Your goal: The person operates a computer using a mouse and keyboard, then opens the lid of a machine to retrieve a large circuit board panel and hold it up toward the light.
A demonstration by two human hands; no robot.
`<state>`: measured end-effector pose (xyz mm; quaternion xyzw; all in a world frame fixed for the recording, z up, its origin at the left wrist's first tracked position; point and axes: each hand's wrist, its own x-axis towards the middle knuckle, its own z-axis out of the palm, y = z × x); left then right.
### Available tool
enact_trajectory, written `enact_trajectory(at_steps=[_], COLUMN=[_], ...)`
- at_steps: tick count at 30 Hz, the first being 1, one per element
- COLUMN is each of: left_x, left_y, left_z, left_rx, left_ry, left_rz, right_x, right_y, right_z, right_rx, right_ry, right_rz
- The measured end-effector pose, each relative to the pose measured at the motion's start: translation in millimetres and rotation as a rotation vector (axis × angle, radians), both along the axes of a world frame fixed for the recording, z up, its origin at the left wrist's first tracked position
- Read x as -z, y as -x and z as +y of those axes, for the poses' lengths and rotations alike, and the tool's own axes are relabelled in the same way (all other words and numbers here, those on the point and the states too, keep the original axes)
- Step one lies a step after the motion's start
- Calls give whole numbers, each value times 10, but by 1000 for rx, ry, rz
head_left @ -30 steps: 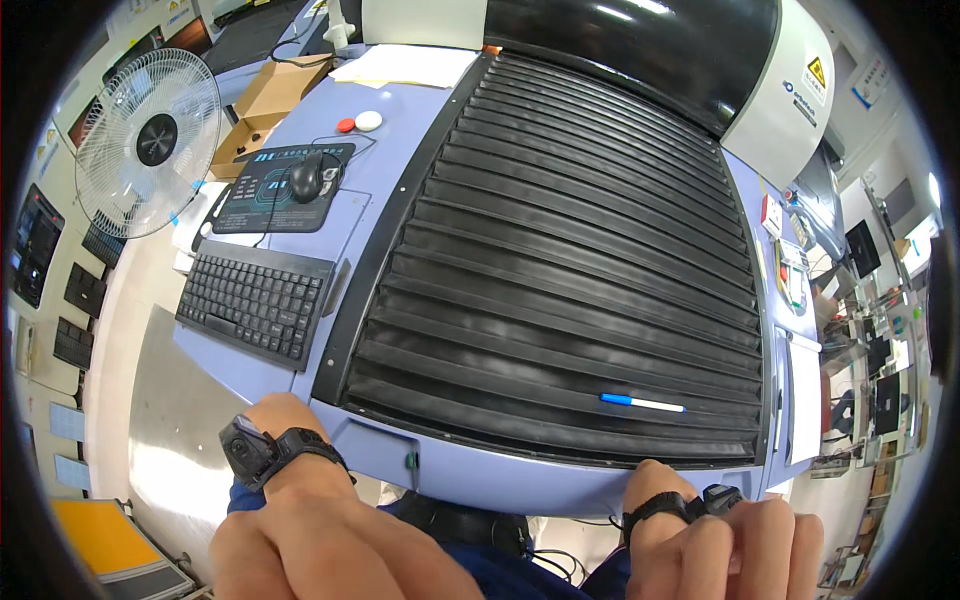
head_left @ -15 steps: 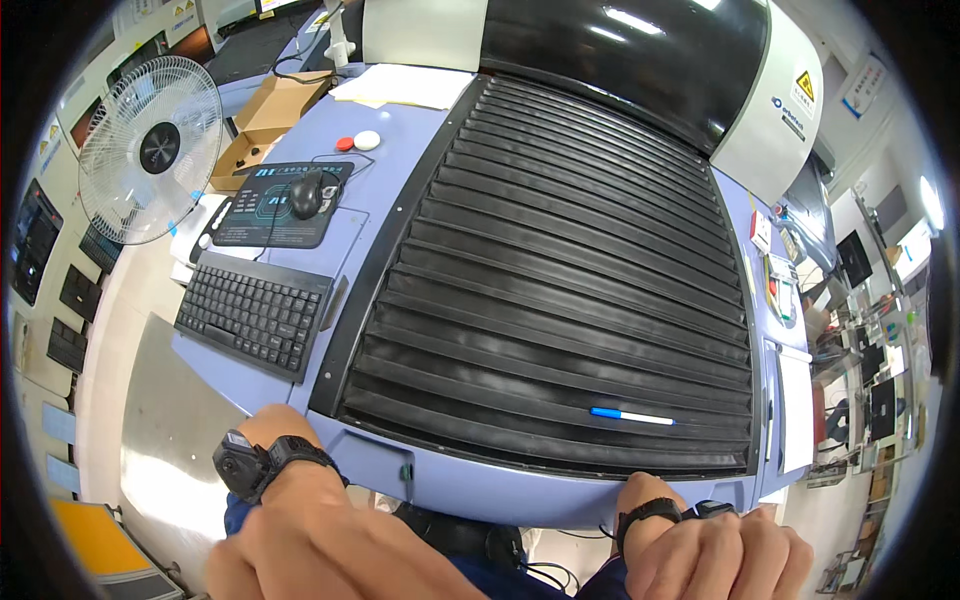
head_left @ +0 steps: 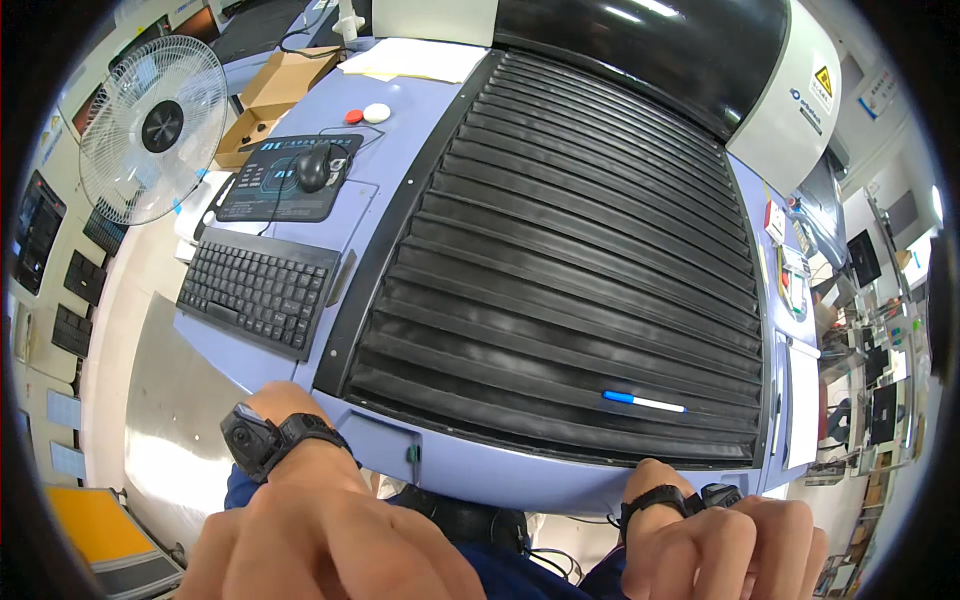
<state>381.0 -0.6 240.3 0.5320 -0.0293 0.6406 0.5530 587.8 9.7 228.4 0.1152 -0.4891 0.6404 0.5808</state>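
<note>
My left hand [head_left: 325,540] is raised close at the lower edge, back toward me, with a black strap and small camera [head_left: 250,440] on its wrist. Its fingertips fall outside the picture, so its grip does not show. On the lower right, my right hand [head_left: 725,555] shows bent fingers held together, knuckles up, wearing a similar wrist strap [head_left: 655,505]. Whatever its fingers may hold is hidden. Beyond the hands, a black ribbed bellows cover [head_left: 560,270] spans the machine bed. A blue-capped white marker [head_left: 645,402] lies on its near right part, touched by neither hand.
Left of the bellows are a black keyboard [head_left: 258,295], a mouse [head_left: 313,170] on a dark mouse pad [head_left: 265,205], an open cardboard box [head_left: 285,80] and a standing fan [head_left: 150,130]. White paper [head_left: 802,405] lies on the right ledge. A black-and-white machine housing [head_left: 640,60] stands behind.
The whole view has shifted slightly, so the bench and machine sit a little higher in it. Both hands stay near the lower edge; the right fingers have moved slightly. The marker stays in place.
</note>
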Motion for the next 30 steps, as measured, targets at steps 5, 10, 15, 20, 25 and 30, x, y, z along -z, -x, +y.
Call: enact_trajectory(at_steps=[5,10,15,20,25,30], left_x=[-52,290,333,370,362,375], left_y=[-127,-139,-144,-229,-116,-217], left_z=[-258,333,382,34,293,-36], left_rx=[-123,262,265,48,223,26], left_ry=[259,-358,-294,-232,-294,-202], left_rz=[-86,-186,-211,-286,-249,-300], right_x=[183,-557,-601,-634,-527,-470], right_y=[86,-130,-182,102,140,-27], right_z=[60,-325,-191,-347,-393,-539], right_rx=[-20,1386,1242,1287,1473,1639], right_ry=[-6,-1588,-1948,-1389,-1462,-1579], right_rz=[135,-1825,-1827,-2033,-2133,-2038])
